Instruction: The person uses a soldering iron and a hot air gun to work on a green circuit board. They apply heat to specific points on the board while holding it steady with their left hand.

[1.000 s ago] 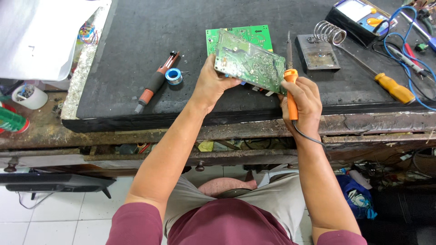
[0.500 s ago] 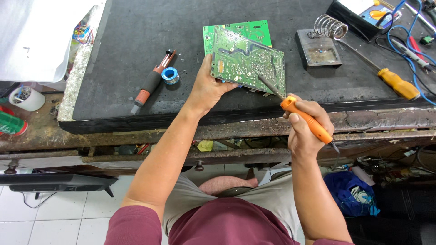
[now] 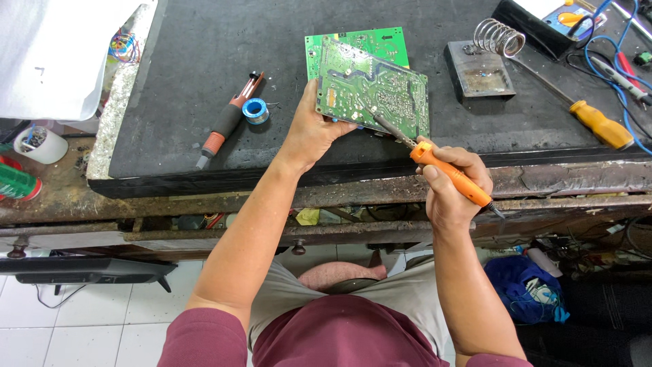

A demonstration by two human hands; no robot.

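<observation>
Holding the green circuit board (image 3: 373, 95) tilted above the black mat (image 3: 204, 41), our left hand (image 3: 314, 129) is closed on its left edge, thumb on top. Our right hand (image 3: 451, 183) is wrapped tight round the orange soldering iron (image 3: 445, 170), whose metal tip touches the board's solder side. A second green board (image 3: 360, 42) lies beneath. A desoldering pump (image 3: 227, 119) and blue solder spool (image 3: 255, 110) sit left; the coiled iron stand (image 3: 485, 64) sits right
</observation>
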